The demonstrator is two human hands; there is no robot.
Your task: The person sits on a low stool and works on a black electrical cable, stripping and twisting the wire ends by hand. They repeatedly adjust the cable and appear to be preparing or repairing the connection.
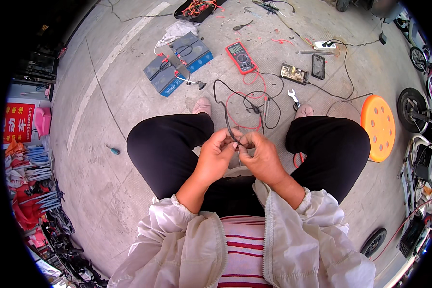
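Between my knees, my left hand (218, 152) and my right hand (261, 154) meet, fingers pinched together on a black cable (228, 120). The cable loops up from my fingertips and runs on over the floor in front of me. Its end is mostly hidden by my fingers. Beyond my hands lie tangled red and black test leads (265, 103). They belong to a red multimeter (242, 57) with a lit display. An opened charger case with a bare circuit board (294, 74) lies to the right, beside its black cover (318, 66).
Two blue batteries (164, 74) sit ahead on the left near a white cloth (176, 31). A wrench (293, 97) and a white power strip (324, 45) lie on the right. An orange stool (378, 128) stands by my right knee. A screwdriver (114, 150) lies far left.
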